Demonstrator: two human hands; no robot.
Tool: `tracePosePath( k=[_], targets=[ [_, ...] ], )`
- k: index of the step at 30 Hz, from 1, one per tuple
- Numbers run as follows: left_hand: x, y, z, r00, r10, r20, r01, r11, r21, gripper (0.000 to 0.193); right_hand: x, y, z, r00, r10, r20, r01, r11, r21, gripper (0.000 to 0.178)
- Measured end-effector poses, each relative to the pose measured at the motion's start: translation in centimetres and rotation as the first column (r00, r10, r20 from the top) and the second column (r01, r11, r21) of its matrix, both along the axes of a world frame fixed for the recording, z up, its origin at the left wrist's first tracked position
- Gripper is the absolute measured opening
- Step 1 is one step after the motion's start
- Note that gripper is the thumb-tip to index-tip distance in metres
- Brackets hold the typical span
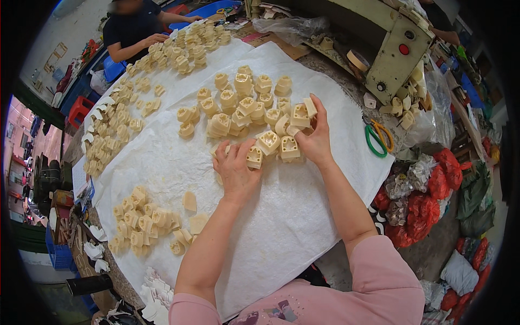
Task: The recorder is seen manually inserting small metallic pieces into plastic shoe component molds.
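Note:
Both hands are among cream moulded pieces that look like shoe heels, hollow and with small holes on one face. My right hand (315, 140) is closed, thumb and fingers around a cream piece (300, 116) at the right edge of the middle heap. My left hand (236, 169) lies at the near edge of that heap. Its curled fingers grip cream pieces, one showing as a holed piece (254, 157) at the fingertips; the rest is partly hidden under the hand. Between the hands sit more holed pieces (268, 142).
A white woven sheet (303, 200) covers the table. Further cream heaps lie near left (143, 219) and far left (114, 127). Green-handled scissors (374, 142) lie at the right edge, below a grey-green machine (392, 59). Across the table a person (132, 32) handles pieces.

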State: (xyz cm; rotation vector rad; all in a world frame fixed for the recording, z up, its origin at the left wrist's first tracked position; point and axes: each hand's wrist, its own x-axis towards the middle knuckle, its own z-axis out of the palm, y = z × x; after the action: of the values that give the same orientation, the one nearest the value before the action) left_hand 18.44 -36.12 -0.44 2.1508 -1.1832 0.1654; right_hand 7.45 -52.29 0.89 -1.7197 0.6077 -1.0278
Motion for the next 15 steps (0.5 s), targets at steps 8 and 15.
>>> tracePosePath(
  k=[8,15],
  targets=[
    [-0.7,1.2,1.2,0.995,-0.095,0.001,0.095,0.995,0.018,0.060,-1.4,2.6,-1.2,0.992,-0.095,-0.081,0.082,0.985,-0.153,0.074],
    [-2.0,2.7,2.2,0.909,-0.361,-0.206,0.343,0.932,-0.122,0.071,-4.0,6.6,-1.7,0.954,-0.233,-0.187,0.137,0.898,-0.418,0.077]
  ],
)
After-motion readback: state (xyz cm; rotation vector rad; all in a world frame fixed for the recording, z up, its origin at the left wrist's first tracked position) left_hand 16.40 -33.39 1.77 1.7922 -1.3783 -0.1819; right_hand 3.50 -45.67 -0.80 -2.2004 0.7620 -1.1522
